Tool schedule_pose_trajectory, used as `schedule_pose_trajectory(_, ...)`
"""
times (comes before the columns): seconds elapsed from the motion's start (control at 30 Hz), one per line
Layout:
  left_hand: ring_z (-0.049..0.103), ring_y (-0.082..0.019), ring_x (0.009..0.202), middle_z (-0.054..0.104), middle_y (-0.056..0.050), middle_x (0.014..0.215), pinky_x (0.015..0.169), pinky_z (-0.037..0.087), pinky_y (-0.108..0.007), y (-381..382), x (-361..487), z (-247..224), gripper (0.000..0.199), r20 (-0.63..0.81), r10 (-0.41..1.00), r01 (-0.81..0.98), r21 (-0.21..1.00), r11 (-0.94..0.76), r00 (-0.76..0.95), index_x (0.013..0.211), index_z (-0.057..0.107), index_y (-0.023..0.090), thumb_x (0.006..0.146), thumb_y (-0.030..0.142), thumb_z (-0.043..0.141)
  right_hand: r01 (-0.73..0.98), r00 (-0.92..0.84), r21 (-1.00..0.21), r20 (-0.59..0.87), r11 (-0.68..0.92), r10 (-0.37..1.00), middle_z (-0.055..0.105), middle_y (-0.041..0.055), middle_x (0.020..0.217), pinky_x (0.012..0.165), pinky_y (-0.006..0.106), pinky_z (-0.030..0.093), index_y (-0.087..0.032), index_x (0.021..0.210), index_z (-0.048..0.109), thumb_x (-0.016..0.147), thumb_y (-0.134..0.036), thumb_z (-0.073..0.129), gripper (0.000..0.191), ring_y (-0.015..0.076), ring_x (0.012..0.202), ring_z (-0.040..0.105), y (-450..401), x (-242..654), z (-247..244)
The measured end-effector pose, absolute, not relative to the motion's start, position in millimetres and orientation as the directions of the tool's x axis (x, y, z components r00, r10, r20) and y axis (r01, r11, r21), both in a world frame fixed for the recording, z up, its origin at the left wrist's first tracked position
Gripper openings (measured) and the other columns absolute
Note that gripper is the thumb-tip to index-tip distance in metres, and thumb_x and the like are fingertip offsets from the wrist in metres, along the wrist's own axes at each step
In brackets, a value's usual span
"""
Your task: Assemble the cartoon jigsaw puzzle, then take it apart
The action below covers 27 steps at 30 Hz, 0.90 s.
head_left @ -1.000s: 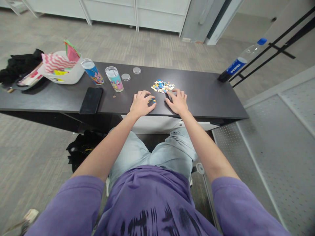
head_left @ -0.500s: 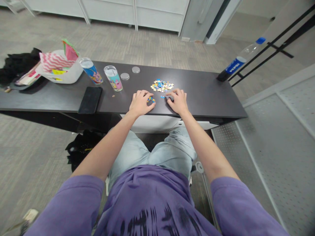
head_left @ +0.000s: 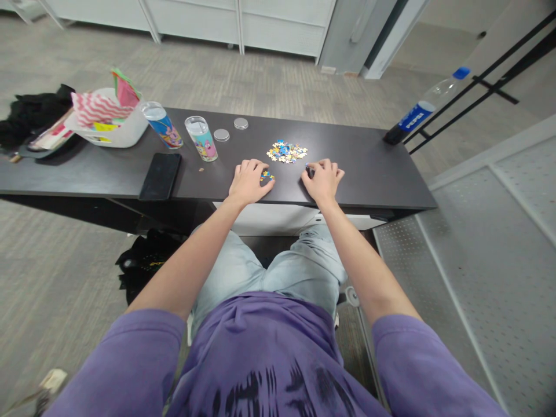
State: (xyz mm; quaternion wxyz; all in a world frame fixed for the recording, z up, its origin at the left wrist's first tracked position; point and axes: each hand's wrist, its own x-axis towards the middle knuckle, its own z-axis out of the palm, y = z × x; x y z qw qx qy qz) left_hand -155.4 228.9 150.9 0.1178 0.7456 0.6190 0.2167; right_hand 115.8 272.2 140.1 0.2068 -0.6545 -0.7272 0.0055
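My left hand rests on the dark table, its thumb and fingers curled around a few blue and yellow puzzle pieces. They lie on the tabletop in the curve of the hand, partly covered by it. To the right, my right hand is bent with thumb and forefinger close together. A small bluish puzzle piece shows at those fingertips, mostly hidden. Just beyond both hands lies a loose pile of puzzle pieces, blue, yellow and pale.
Left of the hands are a black phone, two clear printed cups, two round silver lids and a white basket holding packets. A Pepsi bottle stands at the table's right end.
My right hand has moved a little to the right, away from the left hand. The small blue piece that lay left of its fingertips has left that spot. The left hand stays put.
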Motion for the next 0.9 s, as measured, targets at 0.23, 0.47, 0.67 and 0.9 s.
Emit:
schedule_pose_trajectory(0.23,0.061,-0.049,0.166,0.075,-0.022,0.173,0.145,0.048,-0.071,228.7,-155.7,151.1,0.057,0.182,0.973,0.875,0.436,-0.209,0.141,0.163,0.076,0.023,0.113,0.049,0.071,0.895,-0.279,-0.280,0.252,0.346,0.927,0.073,0.0194,0.188,0.137,0.079,0.048,-0.030,0.171,0.089,0.125,-0.040,0.072,0.050,0.0559,0.168,0.059,274.0,113.3,143.8)
schedule_pose_trajectory(0.47,0.062,-0.049,0.165,0.075,-0.021,0.172,0.146,0.048,-0.071,229.2,-155.3,149.9,0.054,0.193,0.972,0.877,0.433,-0.205,0.132,0.161,0.076,0.025,0.112,0.048,0.072,0.884,-0.306,-0.291,0.230,0.365,0.924,0.073,0.0183,0.187,0.137,0.081,0.048,-0.031,0.171,0.090,0.127,-0.042,0.072,0.048,0.0564,0.167,0.058,277.2,115.8,141.7)
schedule_pose_trajectory(0.67,0.062,-0.050,0.166,0.075,-0.022,0.173,0.146,0.048,-0.070,228.4,-154.1,152.4,0.056,0.180,0.975,0.884,0.423,-0.200,0.134,0.163,0.076,0.022,0.113,0.047,0.072,0.875,-0.316,-0.307,0.222,0.374,0.922,0.075,0.0165,0.185,0.137,0.079,0.049,-0.034,0.158,0.097,0.128,-0.045,0.074,0.040,0.0552,0.166,0.059,277.2,116.4,144.5)
schedule_pose_trajectory(0.9,0.060,-0.051,0.168,0.075,-0.022,0.174,0.147,0.047,-0.069,226.3,-152.8,156.5,0.060,0.166,0.977,0.890,0.413,-0.192,0.134,0.165,0.076,0.019,0.113,0.048,0.072,0.880,-0.289,-0.315,0.236,0.355,0.928,0.081,0.0192,0.170,0.136,0.072,0.051,-0.030,0.160,0.093,0.123,-0.034,0.077,0.040,0.0515,0.161,0.064,272.2,116.9,147.5)
